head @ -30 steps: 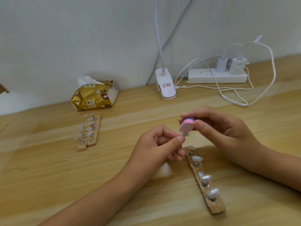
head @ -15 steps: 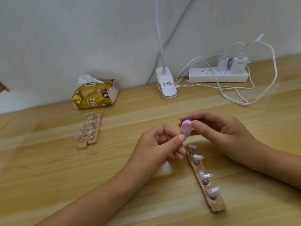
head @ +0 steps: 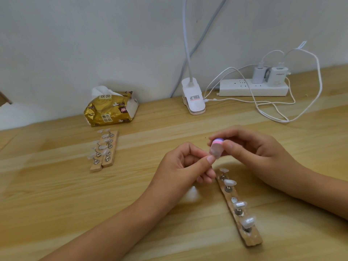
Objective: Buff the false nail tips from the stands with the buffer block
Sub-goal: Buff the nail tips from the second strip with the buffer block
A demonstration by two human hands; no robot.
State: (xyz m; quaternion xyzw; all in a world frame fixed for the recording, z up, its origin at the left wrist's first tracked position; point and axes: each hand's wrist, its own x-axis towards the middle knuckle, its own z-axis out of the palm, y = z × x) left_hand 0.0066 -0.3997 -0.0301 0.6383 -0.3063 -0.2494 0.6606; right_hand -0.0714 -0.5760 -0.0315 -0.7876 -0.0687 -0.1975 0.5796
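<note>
Desk (head: 56, 194) pale wood; white wall (head: 94, 44) behind; power strip (head: 244, 89).

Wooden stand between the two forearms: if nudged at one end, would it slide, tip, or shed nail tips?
The stand lies flat as a long, low strip, so it would probably slide or pivot rather than tip. The nail tips perch on thin posts, so a jolt might knock one off.

Count recorded: three wooden nail stands (head: 253, 240); four false nail tips (head: 230, 182) on the right-hand one; one buffer block (head: 217, 143); one tissue pack (head: 111, 112); one clip lamp (head: 194, 100); one power strip (head: 243, 88); two chargers (head: 277, 77).
</note>
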